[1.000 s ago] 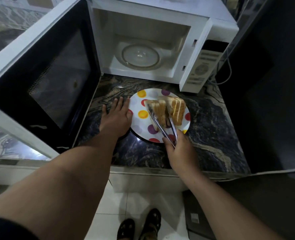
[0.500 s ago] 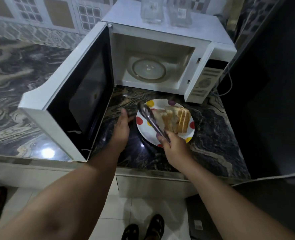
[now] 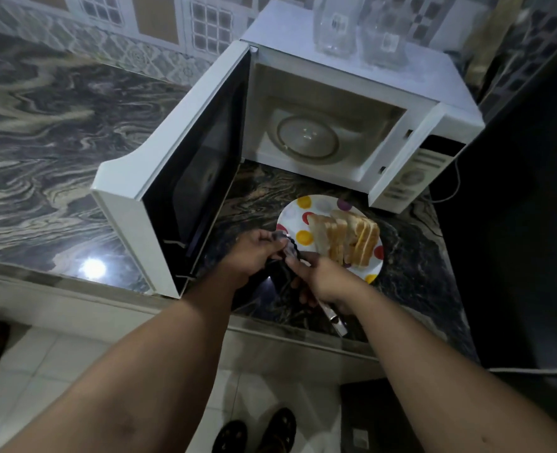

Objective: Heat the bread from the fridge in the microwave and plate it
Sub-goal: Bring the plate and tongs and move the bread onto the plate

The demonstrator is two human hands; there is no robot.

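The microwave (image 3: 352,103) cavity gapes clear above the plate (image 3: 292,220), while its swung-out door (image 3: 185,178) walls off the desk's (image 3: 411,256) left side.

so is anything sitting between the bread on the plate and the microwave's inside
Nothing visible does. The bread sits on the dotted plate just in front of the microwave, whose door is swung wide open, and only bare counter lies between. The turntable carries nothing.

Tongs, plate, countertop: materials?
Tongs: bare metal, likely stainless; the silvery handle end glints below the right hand.
Plate: glossy white with coloured dots; ceramic or melamine, cannot tell.
Countertop: polished dark stone with swirling veins, mirror-like glare; looks like granite or marble.
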